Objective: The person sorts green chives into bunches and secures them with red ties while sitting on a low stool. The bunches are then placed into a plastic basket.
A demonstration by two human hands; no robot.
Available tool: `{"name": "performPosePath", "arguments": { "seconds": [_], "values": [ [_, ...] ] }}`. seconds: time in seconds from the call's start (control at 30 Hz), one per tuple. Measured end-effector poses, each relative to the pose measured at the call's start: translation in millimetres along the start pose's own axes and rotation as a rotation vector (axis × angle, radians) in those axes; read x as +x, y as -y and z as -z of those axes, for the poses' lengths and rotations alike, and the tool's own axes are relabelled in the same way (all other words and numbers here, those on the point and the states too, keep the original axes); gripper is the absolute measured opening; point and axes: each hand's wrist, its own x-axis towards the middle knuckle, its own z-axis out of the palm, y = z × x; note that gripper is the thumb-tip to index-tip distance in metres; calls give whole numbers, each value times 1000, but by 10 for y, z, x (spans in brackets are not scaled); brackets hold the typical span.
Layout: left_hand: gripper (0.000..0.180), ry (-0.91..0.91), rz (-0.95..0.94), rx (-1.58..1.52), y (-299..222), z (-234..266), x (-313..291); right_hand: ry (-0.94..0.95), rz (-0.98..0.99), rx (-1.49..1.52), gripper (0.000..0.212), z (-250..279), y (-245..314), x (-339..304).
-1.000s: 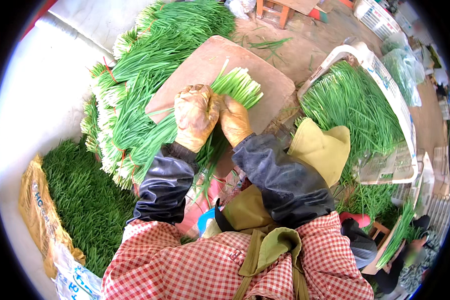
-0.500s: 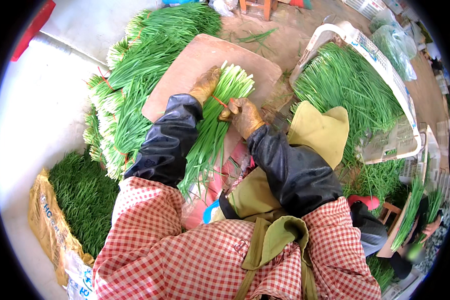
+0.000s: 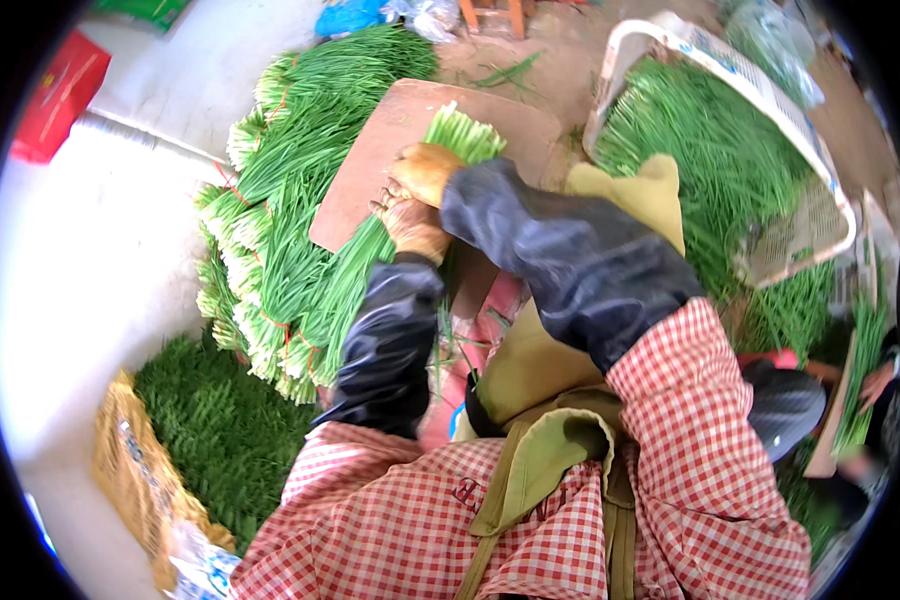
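Note:
A bunch of garlic chives (image 3: 467, 136) lies slantwise on a brown board (image 3: 370, 180), its pale cut ends pointing away from me. Both my hands wear stained yellowish-brown gloves. My left hand (image 3: 416, 228) is wrapped round the green part of the bunch. Just beyond it, my right hand (image 3: 428, 172) reaches across the top of the bunch with curled fingers, close to the left fingertips. What the right fingers pinch is hidden, and the red tie does not show between my hands.
Left of the board is a pile of red-tied chive bundles (image 3: 300, 190). A yellow sack (image 3: 135, 470) holds more greens at lower left. At right stands a white crate (image 3: 830, 165) of loose chives. Another person's hand (image 3: 878, 385) holds chives at far right.
My right hand has swung from the near right side of the bunch over to its left. My left hand has slid nearer to me along the bunch. The red tie has gone out of sight.

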Motion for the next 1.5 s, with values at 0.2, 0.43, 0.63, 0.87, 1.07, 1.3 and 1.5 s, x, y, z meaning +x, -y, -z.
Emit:
{"name": "performPosePath", "arguments": {
  "seconds": [0.2, 0.43, 0.63, 0.87, 1.07, 1.3, 1.5],
  "values": [
    [49, -334, 170, 74, -215, -222, 349, -26, -742, 1048, 25, -30, -25, -804],
    [72, -118, 102, 21, -160, -35, 194, -46, -946, 1471, 18, 24, 165, -852],
    [85, -339, -155, -308, 170, 176, -511, -311, -413, 1502, 16, 245, 530, -576],
    [38, -381, -502, -798, 256, -496, -1935, -343, 228, -13, 31, 405, 1193, -720],
    [38, -298, -163, -1657, -16, -1242, -1112, -285, 156, -289, 24, 759, 1498, -814],
    [36, -518, -457, -2258, 239, -284, 98, -651, -21, -127, 20, 1056, 675, -561],
    [63, -223, -146, -2139, 97, -240, 317, -642, -781, 1083, 19, 611, 295, -308]
  ]
}}
